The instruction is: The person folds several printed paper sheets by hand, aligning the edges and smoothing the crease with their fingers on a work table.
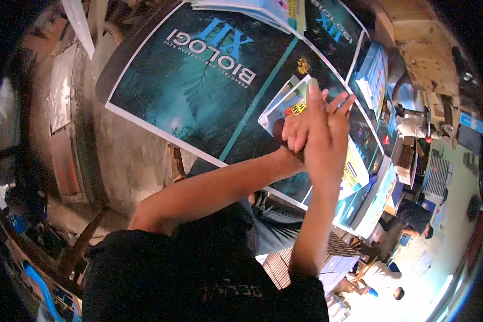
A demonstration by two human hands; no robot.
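Note:
My two hands meet above a colourful printed booklet [285, 105], which lies on dark teal printed sheets [172, 99]. My left hand [296, 133] has its fingers curled in; a dark rounded shape shows beside them, and I cannot make out what they hold, if anything. My right hand [330, 129] overlaps the left one and hides part of it. Its visible fingers are stretched upward, somewhat apart. Right of my wrists, a yellow and white printed piece [353, 167] shows, partly covered by the right hand.
A stack of booklets [371, 75] stands at the table's right side, and more printed papers [252, 9] lie at the far edge. A metal machine part [413, 124] with a red knob is further right. Two people [380, 276] are in the background at lower right.

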